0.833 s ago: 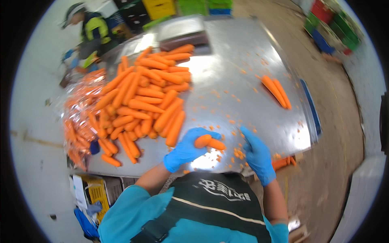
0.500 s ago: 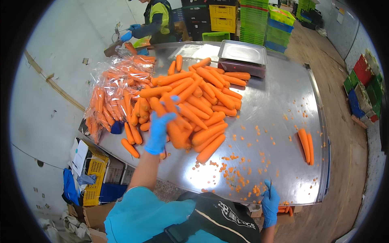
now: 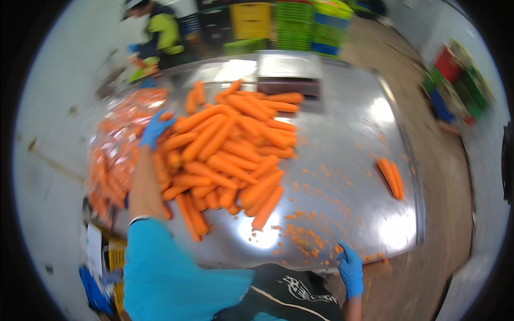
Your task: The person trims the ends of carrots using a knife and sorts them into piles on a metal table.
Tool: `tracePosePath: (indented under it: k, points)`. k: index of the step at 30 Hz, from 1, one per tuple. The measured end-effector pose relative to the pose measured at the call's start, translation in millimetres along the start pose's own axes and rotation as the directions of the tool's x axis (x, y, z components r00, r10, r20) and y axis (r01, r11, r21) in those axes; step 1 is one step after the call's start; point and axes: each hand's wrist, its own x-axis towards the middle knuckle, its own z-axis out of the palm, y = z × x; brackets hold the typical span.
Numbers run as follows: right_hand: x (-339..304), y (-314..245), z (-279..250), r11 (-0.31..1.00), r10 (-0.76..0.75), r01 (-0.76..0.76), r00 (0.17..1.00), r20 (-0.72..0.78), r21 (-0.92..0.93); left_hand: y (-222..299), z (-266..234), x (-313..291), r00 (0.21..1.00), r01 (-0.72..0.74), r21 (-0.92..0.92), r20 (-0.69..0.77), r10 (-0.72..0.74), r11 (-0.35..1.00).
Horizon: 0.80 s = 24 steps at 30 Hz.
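Observation:
A big heap of orange carrots (image 3: 230, 152) covers the left middle of a steel table. My left hand (image 3: 156, 130), in a blue glove, reaches to the heap's far left side, its fingers curled round the end of a carrot (image 3: 167, 115). Motion blurs this part. Low at the table's near edge is my right hand (image 3: 351, 270), also gloved in blue and closed. Its small knife, plain half a second ago, hardly shows now. Orange carrot trimmings (image 3: 302, 238) lie scattered beside that hand. Two carrots (image 3: 391, 178) rest apart at the right.
Clear plastic bags of carrots (image 3: 115, 152) lie along the table's left side. A scale (image 3: 289, 69) stands at the far edge of the steel table (image 3: 342, 139). Beyond are stacked crates (image 3: 293, 27) and a person (image 3: 160, 35) at the far left. More crates (image 3: 455, 80) stand right.
My left hand has moved from the heap's near middle to its far left side. Several carrots now lie at the heap's near left. The view has shifted, and my right hand stays low.

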Motion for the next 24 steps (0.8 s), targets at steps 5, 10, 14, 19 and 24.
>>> tracePosePath:
  k: [5, 10, 14, 19, 24]
  points:
    - [5, 4, -20, 0.991, 0.065, -0.062, 0.998, 0.02, -0.118, -39, -40, -10, 0.97, 0.183, -0.111, 0.179, -0.161, 0.977]
    - [100, 72, -85, 0.983, 0.183, -0.176, 0.945, -0.27, 0.05, 12, 3, -3, 0.983, -0.184, 0.098, 0.046, 0.18, 0.978]
    - [197, 96, -149, 0.973, 0.213, -0.14, 0.855, -0.473, 0.184, 53, 51, -36, 0.966, -0.258, 0.178, 0.065, 0.251, 0.949]
    - [277, 111, -175, 0.988, -0.056, -0.018, 0.889, -0.454, -0.157, 157, 172, -124, 0.939, -0.304, 0.246, 0.241, 0.246, 0.92]
    - [281, 76, -171, 0.905, -0.098, -0.004, 0.971, -0.217, -0.426, 211, 318, -158, 0.782, -0.411, 0.282, 0.598, 0.176, 0.867]
